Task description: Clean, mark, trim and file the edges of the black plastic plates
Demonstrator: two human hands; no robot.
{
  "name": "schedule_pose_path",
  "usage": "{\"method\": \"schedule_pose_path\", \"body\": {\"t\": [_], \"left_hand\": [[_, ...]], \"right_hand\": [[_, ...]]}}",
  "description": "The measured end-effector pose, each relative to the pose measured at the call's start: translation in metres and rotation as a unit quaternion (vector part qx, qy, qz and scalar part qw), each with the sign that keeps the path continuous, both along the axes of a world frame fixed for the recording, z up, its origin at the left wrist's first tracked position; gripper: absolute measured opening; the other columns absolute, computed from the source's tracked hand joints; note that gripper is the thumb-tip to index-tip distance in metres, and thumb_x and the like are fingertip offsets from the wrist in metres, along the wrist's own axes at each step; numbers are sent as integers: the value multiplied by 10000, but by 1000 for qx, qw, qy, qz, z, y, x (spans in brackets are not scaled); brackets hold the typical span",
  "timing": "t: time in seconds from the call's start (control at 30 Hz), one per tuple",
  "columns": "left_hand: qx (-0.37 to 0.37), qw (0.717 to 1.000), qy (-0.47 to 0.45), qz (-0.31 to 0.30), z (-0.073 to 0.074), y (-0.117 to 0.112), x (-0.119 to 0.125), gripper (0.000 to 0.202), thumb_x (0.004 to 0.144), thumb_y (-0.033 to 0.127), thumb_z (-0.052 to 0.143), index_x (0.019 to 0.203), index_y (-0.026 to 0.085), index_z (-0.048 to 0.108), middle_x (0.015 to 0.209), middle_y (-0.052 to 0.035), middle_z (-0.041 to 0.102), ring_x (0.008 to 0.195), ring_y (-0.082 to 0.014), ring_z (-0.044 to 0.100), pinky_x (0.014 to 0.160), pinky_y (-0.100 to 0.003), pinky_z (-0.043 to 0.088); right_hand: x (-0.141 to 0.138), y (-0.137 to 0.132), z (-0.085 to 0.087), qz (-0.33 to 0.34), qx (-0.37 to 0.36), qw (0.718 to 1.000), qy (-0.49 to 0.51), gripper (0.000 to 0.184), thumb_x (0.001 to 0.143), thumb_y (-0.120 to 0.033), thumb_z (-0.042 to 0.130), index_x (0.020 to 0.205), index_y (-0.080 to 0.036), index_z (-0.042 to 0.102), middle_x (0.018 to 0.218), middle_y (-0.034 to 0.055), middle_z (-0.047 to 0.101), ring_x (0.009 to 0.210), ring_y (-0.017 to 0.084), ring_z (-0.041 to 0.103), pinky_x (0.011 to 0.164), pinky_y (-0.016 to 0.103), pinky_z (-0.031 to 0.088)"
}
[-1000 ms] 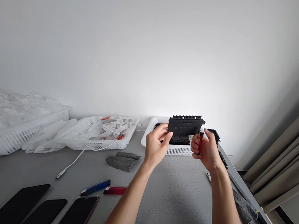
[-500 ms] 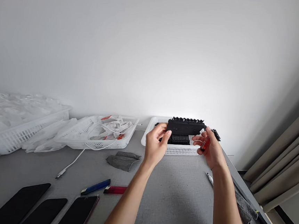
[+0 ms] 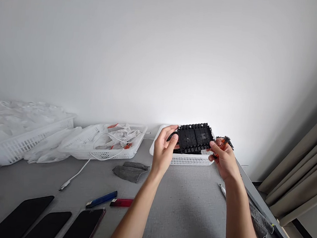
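Note:
Both my hands hold a black plastic rack (image 3: 194,137) with several slots, just above a white slotted basket (image 3: 188,159) at the far side of the grey table. My left hand (image 3: 163,150) pinches the rack's left end. My right hand (image 3: 223,160) steadies the right end and also has a small orange lighter (image 3: 222,144) tucked in its fingers. More black racks lie in the basket under the held one.
A second white basket (image 3: 109,144) with white cables and bags sits to the left, and a third basket (image 3: 15,132) further left. A grey cloth (image 3: 130,171), blue and red lighters (image 3: 109,200), three dark phones (image 3: 49,224), a pen (image 3: 222,189) and another cloth (image 3: 259,222) lie on the table.
The rack has tipped from standing on edge with its plain back toward me to lying flatter with its slotted face up. My right hand has shifted with the orange lighter to the rack's right end.

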State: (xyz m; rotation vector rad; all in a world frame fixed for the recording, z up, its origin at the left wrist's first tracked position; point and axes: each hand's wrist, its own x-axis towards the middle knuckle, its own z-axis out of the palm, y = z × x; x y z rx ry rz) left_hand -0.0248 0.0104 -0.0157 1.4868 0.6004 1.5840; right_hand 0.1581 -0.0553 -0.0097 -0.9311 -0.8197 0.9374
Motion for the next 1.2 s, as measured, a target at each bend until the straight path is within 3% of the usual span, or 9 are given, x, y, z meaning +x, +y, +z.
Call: {"method": "schedule_pose_path", "body": {"t": [0.17, 0.3, 0.43, 0.57, 0.73, 0.87, 1.0, 1.1, 1.2], "left_hand": [[-96, 994, 1, -57, -3, 5, -1, 695, 723, 382, 804, 1339, 258, 509, 1361, -142, 587, 997, -245, 694, 812, -350, 579], [-89, 991, 2, -95, -5, 6, 1, 551, 711, 319, 811, 1200, 171, 603, 1028, -106, 728, 909, -210, 702, 842, -325, 555], [-15, 1000, -4, -5, -3, 4, 1, 292, 737, 269, 770, 977, 171, 634, 764, -19, 699, 731, -147, 676, 716, -243, 528], [70, 997, 26, 15, 0, -2, 0, 110, 790, 164, 649, 887, 189, 603, 879, -48, 723, 883, -180, 698, 820, -294, 535], [127, 991, 35, 18, 0, -6, 2, 177, 739, 46, 553, 811, 202, 593, 1216, -81, 680, 1260, -245, 573, 1079, -432, 426], [69, 997, 21, 30, 0, -2, 5, 270, 727, 80, 612, 966, 205, 624, 1223, -90, 674, 1179, -242, 624, 967, -378, 505], [-36, 998, 37, -37, -2, 0, 4, 428, 745, 179, 694, 1156, 214, 580, 1054, -89, 719, 966, -227, 700, 789, -326, 557], [-98, 977, 83, -171, -2, -4, 1, 551, 739, 223, 753, 1249, 224, 544, 1066, -113, 713, 930, -239, 708, 817, -382, 567], [-123, 944, 88, -295, 0, -10, 3, 671, 747, 254, 780, 1340, 238, 469, 1157, -142, 690, 1031, -269, 685, 889, -433, 548]], "right_hand": [[1, 2, -2, -35, 19, 998, -45, 498, 628, -431, 840, 726, -230, 395, 698, -50, 442, 692, 134, 549, 451, 209, 396], [0, 2, -2, -28, 34, 997, -55, 508, 635, -430, 844, 721, -232, 384, 679, -54, 451, 703, 137, 560, 465, 208, 420], [-1, 1, -2, -53, -22, 997, -53, 462, 676, -527, 796, 757, -221, 461, 801, 9, 581, 831, 197, 645, 465, 215, 440], [-2, -1, -1, -14, -44, 999, -9, 470, 653, -559, 794, 825, -223, 514, 848, 25, 636, 779, 214, 669, 435, 234, 423], [-3, -1, 2, 8, -8, 999, 30, 545, 577, -406, 882, 742, -234, 392, 928, 33, 713, 753, 160, 632, 504, 217, 436], [-4, 0, 1, -9, 0, 999, 35, 583, 555, -389, 891, 721, -235, 354, 946, 37, 725, 755, 163, 632, 512, 215, 421], [-3, 2, -1, -32, 34, 997, 57, 571, 557, -362, 894, 719, -238, 361, 917, 28, 718, 813, 179, 644, 587, 249, 481], [-2, 3, -2, -59, 65, 993, 82, 550, 583, -330, 886, 734, -241, 365, 914, 21, 709, 829, 167, 634, 627, 259, 501], [-7, 3, 0, -84, 79, 990, 88, 541, 594, -306, 878, 748, -240, 364, 927, 9, 687, 828, 152, 617, 639, 254, 506]]}}
